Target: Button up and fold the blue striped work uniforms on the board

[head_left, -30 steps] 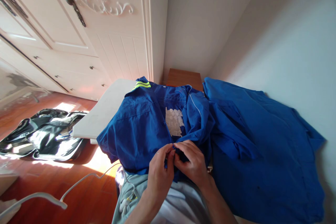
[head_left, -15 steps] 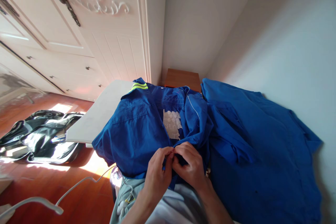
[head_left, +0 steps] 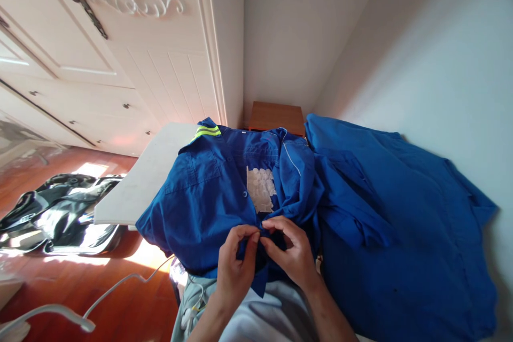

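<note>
A blue work jacket [head_left: 196, 187] with a yellow-green reflective stripe lies front up, partly on a white board [head_left: 128, 181]. Its front is parted at the chest, where a pale patch with a scalloped edge [head_left: 260, 187] shows, and a small button [head_left: 245, 194] sits by that opening. My left hand [head_left: 237, 256] pinches the front edge of the jacket near its lower end. Close beside it, my right hand [head_left: 292, 250] pinches the other front edge, thumb against forefinger. Whatever lies between the fingertips is too small to make out.
A large blue cloth [head_left: 409, 246] spreads to the right by the wall. White cabinets [head_left: 160, 59] rise at the back left, next to a small brown wooden top [head_left: 276, 113]. An open suitcase [head_left: 72, 214] and a white cable [head_left: 120, 280] are at the left.
My hands have moved slightly apart and stay on the jacket's front edges. A flap of blue cloth now hangs below them. The view has shifted a little.
</note>
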Available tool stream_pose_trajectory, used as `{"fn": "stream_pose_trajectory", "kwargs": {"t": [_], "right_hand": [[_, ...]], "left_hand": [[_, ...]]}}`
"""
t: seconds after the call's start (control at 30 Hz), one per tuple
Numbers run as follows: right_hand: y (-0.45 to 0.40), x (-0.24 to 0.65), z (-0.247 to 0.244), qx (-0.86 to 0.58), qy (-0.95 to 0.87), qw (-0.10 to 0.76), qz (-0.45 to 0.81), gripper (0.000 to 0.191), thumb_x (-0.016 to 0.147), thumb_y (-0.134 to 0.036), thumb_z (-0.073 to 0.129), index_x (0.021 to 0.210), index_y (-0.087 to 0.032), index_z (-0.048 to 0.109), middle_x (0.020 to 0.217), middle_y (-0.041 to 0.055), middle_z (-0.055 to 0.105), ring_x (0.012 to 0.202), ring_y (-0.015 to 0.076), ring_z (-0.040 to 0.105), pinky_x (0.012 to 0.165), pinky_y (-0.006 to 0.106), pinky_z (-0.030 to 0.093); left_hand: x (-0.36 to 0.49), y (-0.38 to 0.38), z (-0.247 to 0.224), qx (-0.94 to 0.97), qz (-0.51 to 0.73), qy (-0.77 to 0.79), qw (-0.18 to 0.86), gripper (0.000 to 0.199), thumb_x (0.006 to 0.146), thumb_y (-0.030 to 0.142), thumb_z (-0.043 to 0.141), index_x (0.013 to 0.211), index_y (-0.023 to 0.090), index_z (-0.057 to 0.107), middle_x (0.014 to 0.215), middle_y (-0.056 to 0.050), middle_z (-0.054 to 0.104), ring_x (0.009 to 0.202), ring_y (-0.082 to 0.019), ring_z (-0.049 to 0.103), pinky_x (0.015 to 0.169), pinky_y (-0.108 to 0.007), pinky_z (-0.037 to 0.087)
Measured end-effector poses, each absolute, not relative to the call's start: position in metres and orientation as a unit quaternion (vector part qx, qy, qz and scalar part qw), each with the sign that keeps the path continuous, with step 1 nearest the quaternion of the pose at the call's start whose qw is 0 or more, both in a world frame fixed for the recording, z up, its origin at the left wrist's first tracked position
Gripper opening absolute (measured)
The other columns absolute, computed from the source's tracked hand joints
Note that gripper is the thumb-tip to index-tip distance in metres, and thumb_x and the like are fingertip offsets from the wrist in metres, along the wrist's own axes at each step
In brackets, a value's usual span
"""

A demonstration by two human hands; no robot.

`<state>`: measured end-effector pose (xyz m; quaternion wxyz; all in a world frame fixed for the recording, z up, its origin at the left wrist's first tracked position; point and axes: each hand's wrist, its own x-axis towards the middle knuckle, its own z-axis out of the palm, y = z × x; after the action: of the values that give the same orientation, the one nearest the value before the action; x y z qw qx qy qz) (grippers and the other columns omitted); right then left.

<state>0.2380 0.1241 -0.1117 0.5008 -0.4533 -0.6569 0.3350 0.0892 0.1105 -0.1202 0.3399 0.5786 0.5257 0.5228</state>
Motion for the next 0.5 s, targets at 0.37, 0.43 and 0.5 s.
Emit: {"fn": "stream_pose_trajectory", "kwargs": {"t": [0.37, 0.43, 0.5], "right_hand": [[0.121, 0.231, -0.109, -0.46, -0.659, 0.515, 0.299, 0.036, 0.075, -0.006, 0.059, 0.107, -0.023, 0.065, 0.088, 0.0021, 0.065, 0.079, 0.0157, 0.064, 0.074, 0.027, 0.057], [0.121, 0.229, -0.105, -0.466, -0.658, 0.512, 0.297, 0.038, 0.073, -0.005, 0.059, 0.106, -0.023, 0.065, 0.086, 0.0015, 0.065, 0.078, 0.0154, 0.064, 0.073, 0.026, 0.057], [0.122, 0.226, -0.101, -0.468, -0.661, 0.512, 0.287, 0.039, 0.073, -0.004, 0.057, 0.106, -0.023, 0.066, 0.084, 0.001, 0.065, 0.076, 0.0151, 0.064, 0.072, 0.026, 0.057]], "left_hand": [[0.094, 0.108, -0.12, 0.513, 0.584, 0.43, 0.458, 0.009, 0.095, 0.023, 0.056, 0.087, 0.018, 0.056, 0.087, -0.005, 0.065, 0.079, -0.014, 0.066, 0.069, -0.022, 0.054], [0.094, 0.107, -0.122, 0.517, 0.586, 0.422, 0.46, 0.011, 0.095, 0.024, 0.055, 0.086, 0.018, 0.056, 0.086, -0.006, 0.065, 0.079, -0.015, 0.066, 0.068, -0.023, 0.054], [0.094, 0.107, -0.125, 0.528, 0.585, 0.42, 0.45, 0.011, 0.096, 0.023, 0.054, 0.086, 0.018, 0.056, 0.087, -0.007, 0.065, 0.082, -0.016, 0.066, 0.07, -0.025, 0.055]]}}
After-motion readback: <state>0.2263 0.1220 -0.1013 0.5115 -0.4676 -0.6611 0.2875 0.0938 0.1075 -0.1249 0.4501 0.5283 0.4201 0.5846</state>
